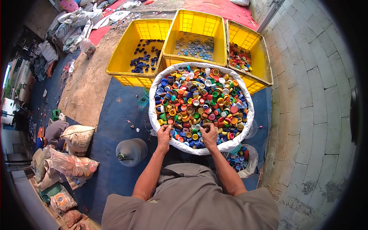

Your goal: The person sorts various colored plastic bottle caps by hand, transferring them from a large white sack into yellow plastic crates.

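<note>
A big white sack (250,122) with a rolled rim stands in front of me, heaped with plastic bottle caps (199,100) of many colours. At its near left rim is my left hand (165,136), its fingers curled together at the edge of the caps. My right hand (209,136) is over the near part of the heap, thumb and fingers pinched close above the caps. What either hand holds is too small to make out.
Behind the sack stand yellow crates with dark blue caps (145,57), light blue caps (195,48) and red-orange caps (239,57). A smaller cap-filled bag (251,161) sits near right. A large clear jug (131,152) lies left. Stuffed sacks (76,140) line the far left; a block wall (310,115) runs right.
</note>
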